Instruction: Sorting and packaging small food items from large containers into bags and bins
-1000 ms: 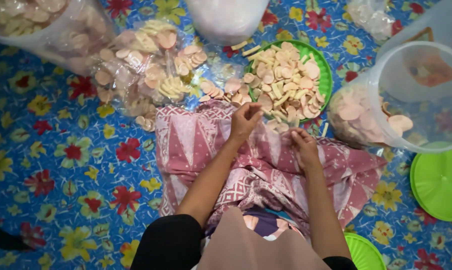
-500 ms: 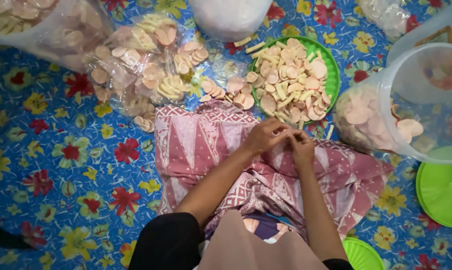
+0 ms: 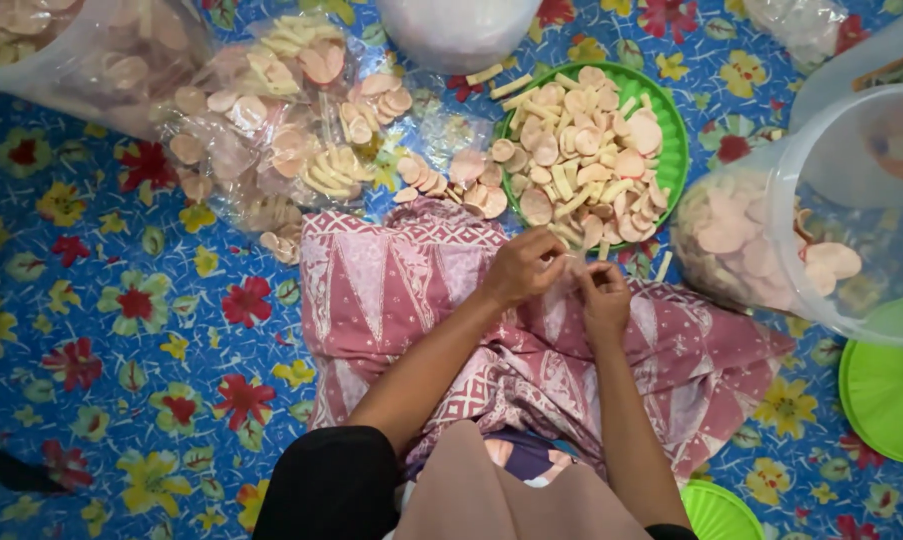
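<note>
two hands pinching a small item over a patterned cloth

seen from above, the person sits on the floor mat (image 3: pixel 91 330), blue with red and yellow flowers, with a pink patterned cloth (image 3: pixel 411 290) spread over the lap. the left hand (image 3: pixel 523 266) and right hand (image 3: pixel 603 293) meet just above the cloth, at 6 o'clock of the green tray (image 3: pixel 671 120). both forearms run up from the lower edge of the view and converge, wrists slightly bent, fingertips turned toward one another.

each grip is closed, thumb against fingers, on something small and pale between the hands; it looks like thin clear plastic or a single chip, but it is too small to tell which.

the tray carries a heap of chips (image 3: pixel 586 160), round pinkish slices mixed with pale sticks. these appear dry, thin, very light and brittle, so they would best be taken by the edges with little pressure. at 9 to 10 o'clock of the tray lie filled clear bags (image 3: pixel 271 130), soft and slippery in look, best held at the loose neck. at 3 o'clock stands a clear plastic tub (image 3: pixel 861 210) with a bagged lot of chips against it; a green lid (image 3: pixel 886 385) lies at 4 o'clock.
</note>
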